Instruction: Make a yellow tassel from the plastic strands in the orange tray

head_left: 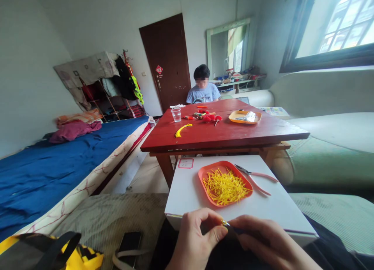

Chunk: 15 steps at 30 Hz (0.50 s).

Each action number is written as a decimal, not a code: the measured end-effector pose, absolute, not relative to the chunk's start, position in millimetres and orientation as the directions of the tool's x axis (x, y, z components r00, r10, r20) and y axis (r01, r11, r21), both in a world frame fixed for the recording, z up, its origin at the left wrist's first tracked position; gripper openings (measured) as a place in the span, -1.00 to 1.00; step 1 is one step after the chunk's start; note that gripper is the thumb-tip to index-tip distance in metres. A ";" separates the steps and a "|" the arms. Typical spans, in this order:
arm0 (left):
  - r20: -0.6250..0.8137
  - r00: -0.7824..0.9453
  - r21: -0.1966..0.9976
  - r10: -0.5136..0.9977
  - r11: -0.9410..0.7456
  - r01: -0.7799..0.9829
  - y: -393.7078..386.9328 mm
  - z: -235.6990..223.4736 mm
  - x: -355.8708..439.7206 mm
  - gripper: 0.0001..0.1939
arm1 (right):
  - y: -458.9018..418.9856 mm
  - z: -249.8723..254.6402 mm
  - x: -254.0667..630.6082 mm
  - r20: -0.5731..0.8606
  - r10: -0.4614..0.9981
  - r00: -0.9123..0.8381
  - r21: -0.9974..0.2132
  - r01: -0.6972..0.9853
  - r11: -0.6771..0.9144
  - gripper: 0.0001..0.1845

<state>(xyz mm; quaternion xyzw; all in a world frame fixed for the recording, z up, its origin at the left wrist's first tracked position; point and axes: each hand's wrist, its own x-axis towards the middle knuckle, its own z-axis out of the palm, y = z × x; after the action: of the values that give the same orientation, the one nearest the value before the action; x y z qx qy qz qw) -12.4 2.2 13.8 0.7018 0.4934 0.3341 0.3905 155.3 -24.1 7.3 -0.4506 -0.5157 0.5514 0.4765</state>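
Low at the front edge of the white box, my left hand [201, 231] pinches a small, shiny gold-and-silver piece [224, 223] between thumb and forefinger. My right hand [261, 237] meets it from the other side. Its fingers are closed around a slim dark thing [235, 228], mostly covered by them, whose kind I cannot make out. Just beyond my hands is an orange tray [202, 175] heaped with short yellow strips [224, 186]. Pliers with pink handles [257, 176] lie to the right of the tray, jaws pointing away to the left.
The white box [184, 192] stands before a red table [263, 131] bearing a plastic cup [176, 115], a yellow bundle [182, 130], red pieces [209, 117] and an orange tray [232, 120]. A person [203, 89] sits behind. A phone [130, 244] lies at lower left.
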 end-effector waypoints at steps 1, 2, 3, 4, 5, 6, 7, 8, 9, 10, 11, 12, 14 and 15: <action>0.106 0.272 0.847 0.956 -0.231 0.480 1.2 12.0 -10.8 -0.84 | -23.5 6.2 155.7 -0.037 0.989 -0.146 -0.993 -0.102 -0.052 -0.83; 0.192 0.264 0.785 0.945 -0.310 0.536 0.0 8.6 -9.7 -0.84 | -22.6 3.9 156.4 -0.081 0.981 -0.176 -0.983 -0.150 -0.108 -0.82; 0.331 0.280 0.682 0.901 -0.434 0.589 -1.3 4.1 -9.5 -0.83 | -21.4 0.7 157.1 -0.132 0.965 -0.227 -0.965 -0.194 -0.177 -0.80; 0.483 0.317 0.538 0.816 -0.563 0.627 -2.6 -1.0 -10.1 -0.81 | -20.4 -2.7 157.8 -0.184 0.940 -0.288 -0.940 -0.227 -0.254 -0.77; 0.607 0.362 0.380 0.707 -0.659 0.649 -3.8 -5.8 -11.5 -0.80 | -19.5 -5.9 158.2 -0.226 0.911 -0.346 -0.913 -0.250 -0.321 -0.74; 0.683 0.395 0.258 0.615 -0.708 0.657 -4.7 -9.6 -13.3 -0.79 | -19.0 -8.5 158.4 -0.250 0.890 -0.381 -0.894 -0.264 -0.363 -0.71; 0.717 0.409 0.198 0.564 -0.728 0.657 -5.3 -11.8 -15.4 -0.78 | -18.9 -10.1 158.4 -0.255 0.888 -0.381 -0.888 -0.272 -0.372 -0.70; 0.712 0.405 0.218 0.573 -0.730 0.648 -5.4 -12.0 -17.4 -0.79 | -19.2 -10.5 158.2 -0.246 0.904 -0.349 -0.895 -0.276 -0.350 -0.69; 0.673 0.387 0.305 0.630 -0.713 0.631 -5.0 -10.1 -18.9 -0.83 | -19.9 -9.6 157.9 -0.231 0.928 -0.291 -0.911 -0.270 -0.312 -0.69; 0.603 0.366 0.427 0.709 -0.674 0.602 -4.1 -6.3 -19.8 -0.91 | -20.7 -7.9 157.7 -0.207 0.951 -0.229 -0.930 -0.255 -0.264 -0.68; 0.517 0.347 0.553 0.782 -0.615 0.562 -2.9 -1.1 -20.0 -0.97 | -21.7 -5.4 157.5 -0.178 0.967 -0.181 -0.948 -0.233 -0.218 -0.68; 0.426 0.337 0.659 0.840 -0.543 0.521 -1.6 4.9 -19.3 -0.87 | -22.6 -2.7 157.5 -0.146 0.977 -0.158 -0.962 -0.208 -0.178 -0.68; 0.262 0.324 0.785 0.909 -0.396 0.477 0.9 17.1 -15.9 -0.78 | -23.9 2.2 157.8 -0.091 0.981 -0.171 -0.979 -0.165 -0.120 -0.70; 0.194 0.314 0.811 0.929 -0.332 0.481 1.7 22.2 -13.6 -0.82 | -24.4 3.9 158.2 -0.073 0.980 -0.185 -0.985 -0.140 -0.100 -0.73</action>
<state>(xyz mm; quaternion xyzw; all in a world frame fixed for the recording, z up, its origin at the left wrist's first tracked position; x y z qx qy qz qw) -13.6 1.7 22.2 0.7412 0.4759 0.3413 0.3281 158.2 -24.4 3.9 -0.4357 -0.4818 0.6002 0.4667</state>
